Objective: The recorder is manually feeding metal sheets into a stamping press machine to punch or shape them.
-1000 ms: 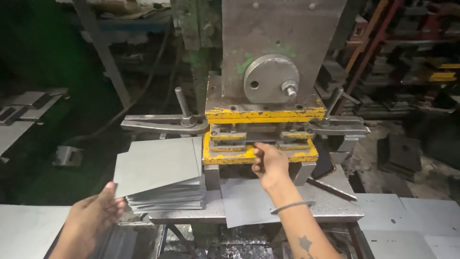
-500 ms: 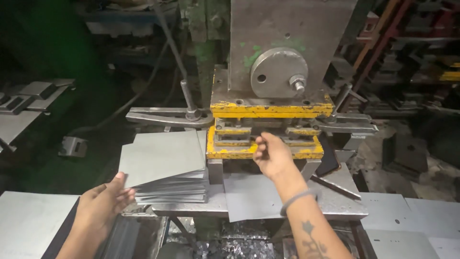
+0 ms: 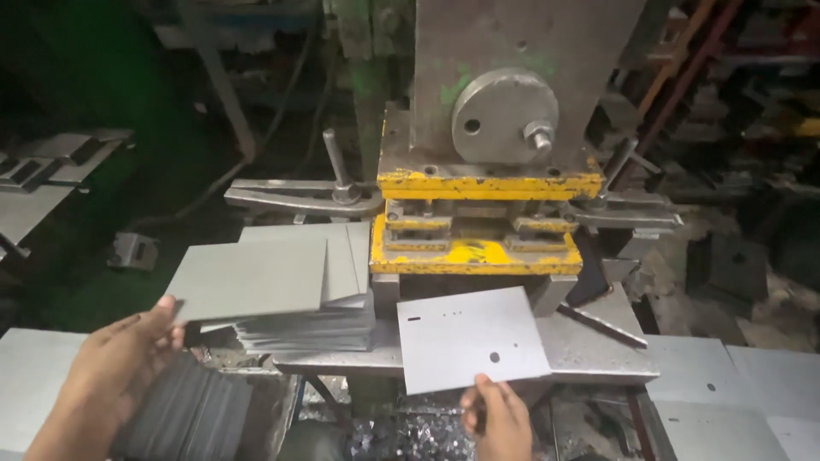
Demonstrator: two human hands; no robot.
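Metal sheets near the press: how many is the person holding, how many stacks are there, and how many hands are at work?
Punched sheet, held by the right hand: 1
Blank sheet, held by the left hand: 1
Stack of blank sheets beside the press: 1
Hands: 2
Total: 5

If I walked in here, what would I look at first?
Probably the big press with its chipped yellow die block, in the middle. Just below it, the right hand holds a grey metal sheet with punched holes. To the left, the left hand lifts a blank sheet off a stack.
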